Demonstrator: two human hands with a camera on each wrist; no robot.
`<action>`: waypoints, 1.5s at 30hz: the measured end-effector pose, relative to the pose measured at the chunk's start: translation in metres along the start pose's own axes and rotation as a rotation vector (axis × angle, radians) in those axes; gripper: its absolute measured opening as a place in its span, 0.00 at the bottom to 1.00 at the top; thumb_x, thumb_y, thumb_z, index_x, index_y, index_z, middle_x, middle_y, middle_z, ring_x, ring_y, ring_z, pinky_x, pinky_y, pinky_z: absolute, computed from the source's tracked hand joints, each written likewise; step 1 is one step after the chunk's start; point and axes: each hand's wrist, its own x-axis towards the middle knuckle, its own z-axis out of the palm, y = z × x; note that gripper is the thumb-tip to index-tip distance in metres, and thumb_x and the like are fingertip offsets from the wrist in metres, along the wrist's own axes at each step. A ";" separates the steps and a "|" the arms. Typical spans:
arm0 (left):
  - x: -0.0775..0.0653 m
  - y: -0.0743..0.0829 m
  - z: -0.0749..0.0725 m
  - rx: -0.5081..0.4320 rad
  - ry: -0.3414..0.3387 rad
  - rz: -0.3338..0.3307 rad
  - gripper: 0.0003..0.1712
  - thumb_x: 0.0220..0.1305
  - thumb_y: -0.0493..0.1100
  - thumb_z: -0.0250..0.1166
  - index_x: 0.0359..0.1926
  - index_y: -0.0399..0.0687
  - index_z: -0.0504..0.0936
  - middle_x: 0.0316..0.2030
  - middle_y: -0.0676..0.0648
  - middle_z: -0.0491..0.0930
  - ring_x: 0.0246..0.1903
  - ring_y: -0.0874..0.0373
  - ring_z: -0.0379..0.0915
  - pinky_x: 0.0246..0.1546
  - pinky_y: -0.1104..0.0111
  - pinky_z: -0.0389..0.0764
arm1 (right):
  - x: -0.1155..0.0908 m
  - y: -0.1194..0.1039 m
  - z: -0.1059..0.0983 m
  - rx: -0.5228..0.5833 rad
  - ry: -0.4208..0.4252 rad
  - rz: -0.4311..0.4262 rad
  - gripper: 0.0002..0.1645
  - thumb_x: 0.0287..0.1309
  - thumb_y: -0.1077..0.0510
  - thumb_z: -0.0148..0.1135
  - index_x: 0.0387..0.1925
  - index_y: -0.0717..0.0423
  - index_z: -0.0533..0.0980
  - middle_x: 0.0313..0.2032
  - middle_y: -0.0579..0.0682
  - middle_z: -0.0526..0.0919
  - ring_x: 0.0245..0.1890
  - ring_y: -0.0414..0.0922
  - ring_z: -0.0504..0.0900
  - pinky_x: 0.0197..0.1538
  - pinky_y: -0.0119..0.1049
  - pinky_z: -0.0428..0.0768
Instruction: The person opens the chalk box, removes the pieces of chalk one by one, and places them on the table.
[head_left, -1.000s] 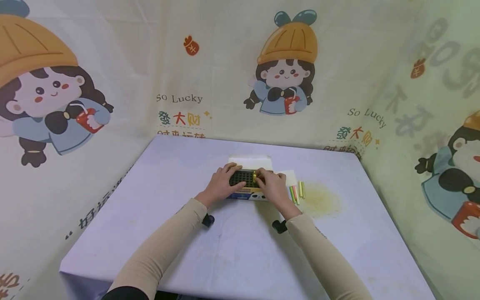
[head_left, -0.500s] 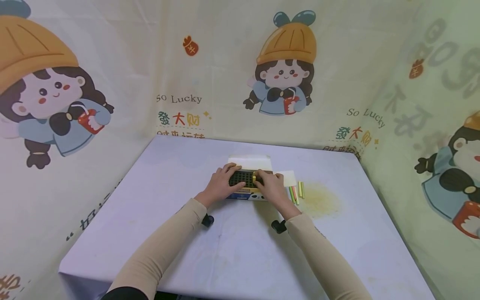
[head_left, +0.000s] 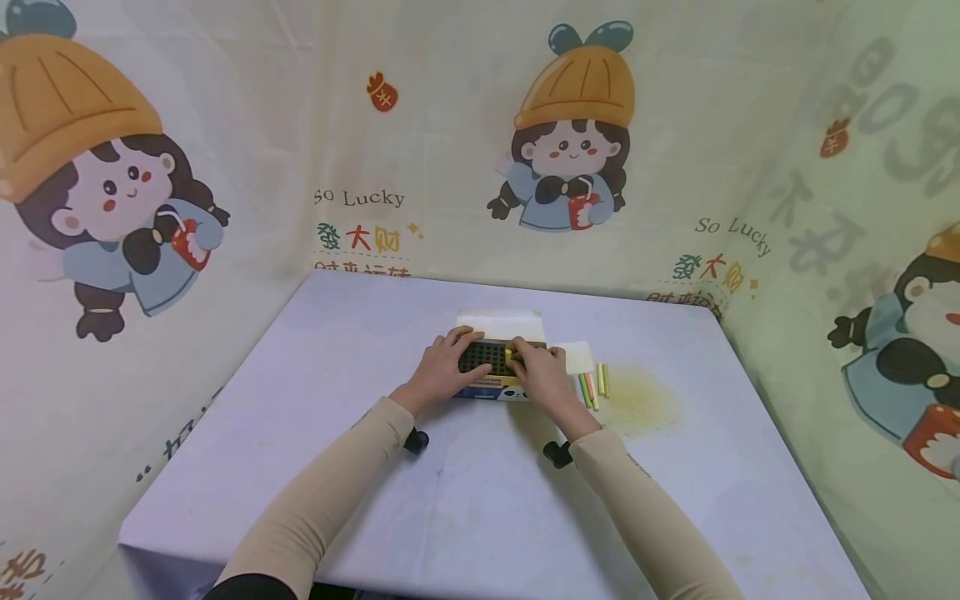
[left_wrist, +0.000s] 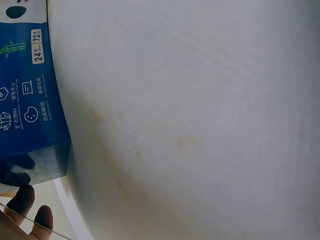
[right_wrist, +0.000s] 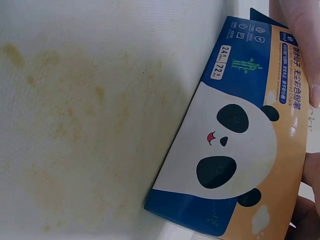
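Where the surface ends at the rear, a cream backdrop printed with cartoon figures in orange hats. On the white cloth, right of centre: 1 yellowish powdery stain. Beside it, 2 loose yellowish chalk sticks lying near each other; just left of these, a small cluster of loose chalk, green and pink among it. White rear flap behind the box; white side flap at its right end, partly covered by a hand. Under the wrists, 2 small black objects. Sleeves, beige.

Chalk box: blue and orange, panda print, marked 24 and 72; top open, dark grid of holes within. It lies between the hands, both ends partly hidden by them. Left hand: holds the left end, thumb at the front edge, fingers at the rear. Right hand: fingers pinch 1 yellow chalk stick, upright over the right part of the grid; whether its foot sits in a hole cannot be told.
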 end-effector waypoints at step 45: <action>-0.002 0.001 -0.001 0.026 -0.015 -0.003 0.45 0.71 0.74 0.54 0.81 0.60 0.59 0.79 0.44 0.55 0.68 0.37 0.62 0.66 0.36 0.65 | 0.000 0.008 -0.002 0.218 0.019 0.083 0.17 0.81 0.51 0.50 0.56 0.60 0.67 0.20 0.49 0.79 0.20 0.46 0.75 0.70 0.65 0.61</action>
